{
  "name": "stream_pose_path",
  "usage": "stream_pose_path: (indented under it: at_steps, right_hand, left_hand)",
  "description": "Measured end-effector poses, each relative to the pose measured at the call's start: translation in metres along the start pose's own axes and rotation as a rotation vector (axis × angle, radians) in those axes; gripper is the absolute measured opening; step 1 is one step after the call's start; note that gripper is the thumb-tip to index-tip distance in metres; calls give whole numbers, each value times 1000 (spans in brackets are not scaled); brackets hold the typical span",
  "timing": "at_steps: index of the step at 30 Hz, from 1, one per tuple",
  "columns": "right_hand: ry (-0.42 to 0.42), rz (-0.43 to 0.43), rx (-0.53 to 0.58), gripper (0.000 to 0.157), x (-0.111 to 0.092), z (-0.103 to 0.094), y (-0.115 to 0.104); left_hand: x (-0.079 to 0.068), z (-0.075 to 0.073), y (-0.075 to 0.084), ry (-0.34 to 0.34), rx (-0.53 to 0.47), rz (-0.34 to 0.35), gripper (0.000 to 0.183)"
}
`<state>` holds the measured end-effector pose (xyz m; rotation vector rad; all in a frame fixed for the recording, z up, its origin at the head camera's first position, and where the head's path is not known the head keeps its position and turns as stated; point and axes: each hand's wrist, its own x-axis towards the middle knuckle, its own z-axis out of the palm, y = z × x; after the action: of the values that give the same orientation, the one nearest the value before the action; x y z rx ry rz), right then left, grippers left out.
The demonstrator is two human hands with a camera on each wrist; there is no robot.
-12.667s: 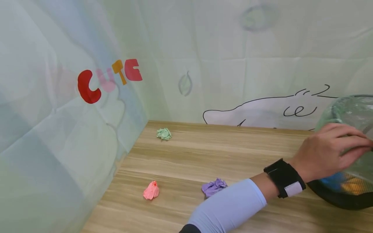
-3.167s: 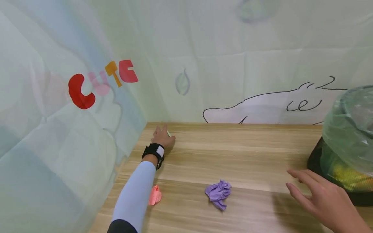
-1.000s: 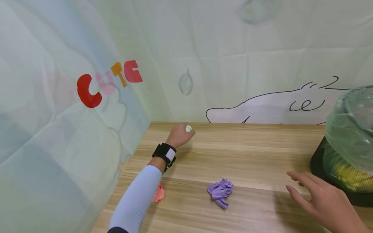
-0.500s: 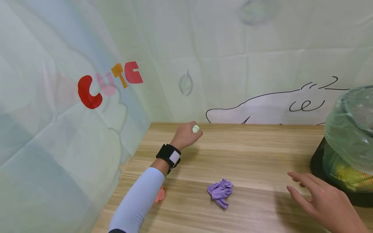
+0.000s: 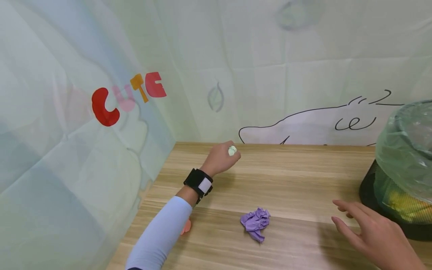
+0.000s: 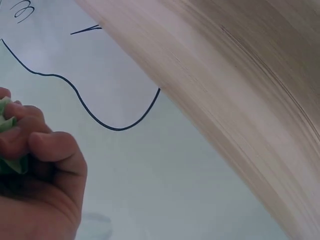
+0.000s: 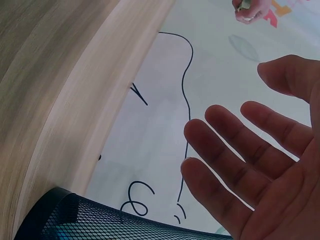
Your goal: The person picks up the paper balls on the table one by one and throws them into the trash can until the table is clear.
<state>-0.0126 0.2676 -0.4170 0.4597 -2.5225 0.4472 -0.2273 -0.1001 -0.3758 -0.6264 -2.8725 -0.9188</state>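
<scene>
My left hand (image 5: 221,158) is near the back of the table, its fingers curled round a crumpled ball of pale green paper (image 5: 232,150). In the left wrist view the green paper (image 6: 7,122) pokes out between the fingers and thumb; the rest of it is hidden in the palm. My right hand (image 5: 374,228) holds nothing, its fingers spread and relaxed, beside the mesh bin (image 5: 391,191) on the right. Crumpled purple paper (image 5: 255,223) lies on the table between the hands. Part of a coral paper ball (image 5: 187,226) shows from behind my left forearm.
The black mesh bin has a green plastic liner (image 5: 398,150) folded over its rim, with yellow stuff visible through the mesh. The wooden table (image 5: 297,176) ends at a printed cloth backdrop (image 5: 256,93) behind and on the left.
The left hand has picked up the green paper ball from the back left corner and moved right with it. The right hand, earlier at the bin, now hovers almost still beside it.
</scene>
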Motion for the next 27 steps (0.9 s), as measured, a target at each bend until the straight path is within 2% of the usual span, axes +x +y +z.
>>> stream_pose_path:
  at_steps: [12,27]
  right_hand:
    - [-5,-5,11,47,1,0,-6]
    - [35,-48,65,50,4,1,-8]
  left_hand:
    - [-3,4,17,13,-15,99,16]
    - [-8,9,36,-1,-67,155,16]
